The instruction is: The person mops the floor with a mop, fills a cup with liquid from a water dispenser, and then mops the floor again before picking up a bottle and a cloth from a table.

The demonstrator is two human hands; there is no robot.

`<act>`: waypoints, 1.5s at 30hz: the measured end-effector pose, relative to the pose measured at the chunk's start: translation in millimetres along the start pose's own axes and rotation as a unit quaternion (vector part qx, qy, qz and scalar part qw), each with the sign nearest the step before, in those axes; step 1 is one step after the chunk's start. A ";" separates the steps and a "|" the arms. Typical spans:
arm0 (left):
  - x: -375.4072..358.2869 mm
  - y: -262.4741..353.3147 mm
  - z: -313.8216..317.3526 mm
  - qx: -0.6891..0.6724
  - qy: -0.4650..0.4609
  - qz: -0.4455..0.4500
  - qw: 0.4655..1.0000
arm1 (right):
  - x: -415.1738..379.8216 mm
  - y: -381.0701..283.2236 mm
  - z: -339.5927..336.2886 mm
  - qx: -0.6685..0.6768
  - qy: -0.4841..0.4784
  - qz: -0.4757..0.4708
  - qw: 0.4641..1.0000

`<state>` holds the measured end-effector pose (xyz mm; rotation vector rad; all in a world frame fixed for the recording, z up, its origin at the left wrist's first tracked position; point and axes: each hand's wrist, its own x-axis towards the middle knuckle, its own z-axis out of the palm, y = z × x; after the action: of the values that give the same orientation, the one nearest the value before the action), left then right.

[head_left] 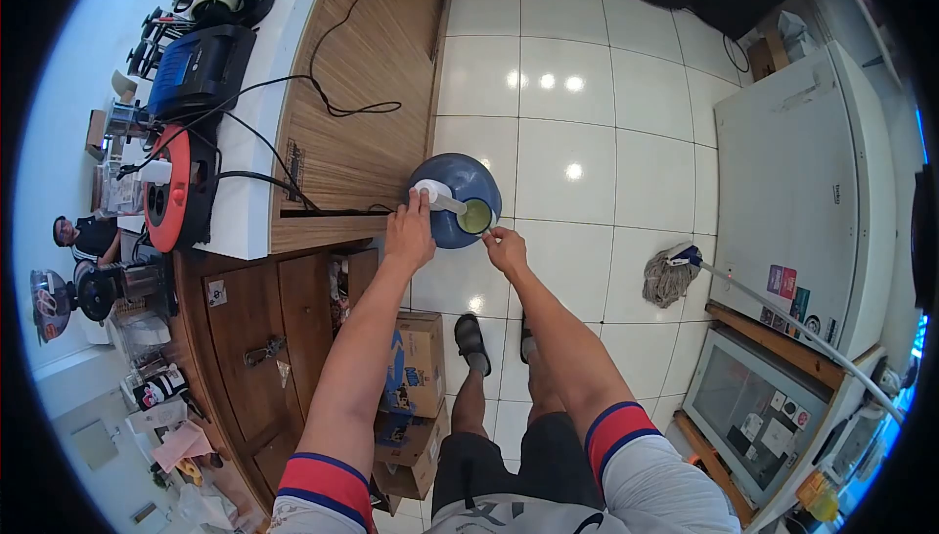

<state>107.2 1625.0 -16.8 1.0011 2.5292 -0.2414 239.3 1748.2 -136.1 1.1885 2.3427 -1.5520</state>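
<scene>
A large blue water jug [452, 170] stands on the tiled floor against the wooden cabinet. On its top sits a white water pump [430, 190], its spout pointing right over a green cup [475, 216]. My left hand [409, 233] is stretched out with its fingertips touching the pump; the fingers are not wrapped round it. My right hand [505, 248] pinches the near right edge of the cup, keeping it below the spout. How much is in the cup is too small to tell.
A wooden counter [362, 45] with trailing black cables borders the left. Below it are wooden drawers [245, 358] and cardboard boxes [411, 363]. A mop [671, 275] leans by the white refrigerator [792, 192] at right. Another person [93, 238] is at far left.
</scene>
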 end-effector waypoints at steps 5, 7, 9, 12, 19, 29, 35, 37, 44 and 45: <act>0.2 1.2 -2.2 -0.003 -0.008 -0.007 1.000 | -0.4 -0.3 -1.2 -0.008 0.002 0.001 1.000; -1.0 2.5 -5.7 -0.004 -0.011 -0.012 1.000 | -0.6 -0.8 -0.4 -0.010 0.001 -0.001 1.000; -0.7 3.4 -6.7 -0.007 -0.015 -0.014 1.000 | -0.1 -0.8 0.2 0.001 -0.001 0.009 1.000; 0.0 3.4 -7.3 -0.004 -0.017 -0.013 1.000 | 1.6 0.9 1.9 0.004 0.005 -0.017 1.000; -0.1 3.4 -5.8 -0.007 -0.004 -0.010 1.000 | 3.7 1.1 6.1 0.001 0.011 -0.021 1.000; 2.9 1.2 2.2 -0.032 -0.004 -0.007 0.999 | 2.0 0.6 7.9 0.000 0.022 -0.008 1.000; 1.5 1.0 3.2 -0.026 -0.003 -0.007 1.000 | 2.8 2.0 7.2 -0.005 0.020 -0.018 1.000; 1.3 1.4 2.9 -0.028 -0.005 -0.008 1.000 | 3.0 3.9 8.3 -0.002 0.022 -0.017 1.000; 1.0 3.6 -0.8 -0.026 0.000 -0.012 1.000 | 0.8 1.2 3.7 -0.005 0.018 -0.015 1.000; 0.3 4.2 -2.1 -0.029 0.000 -0.017 0.999 | 0.3 1.0 3.7 -0.007 0.023 -0.017 1.000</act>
<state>109.3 1628.8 -15.0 0.9370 2.5393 -0.1757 238.5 1745.5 -138.7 1.2001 2.4095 -1.5331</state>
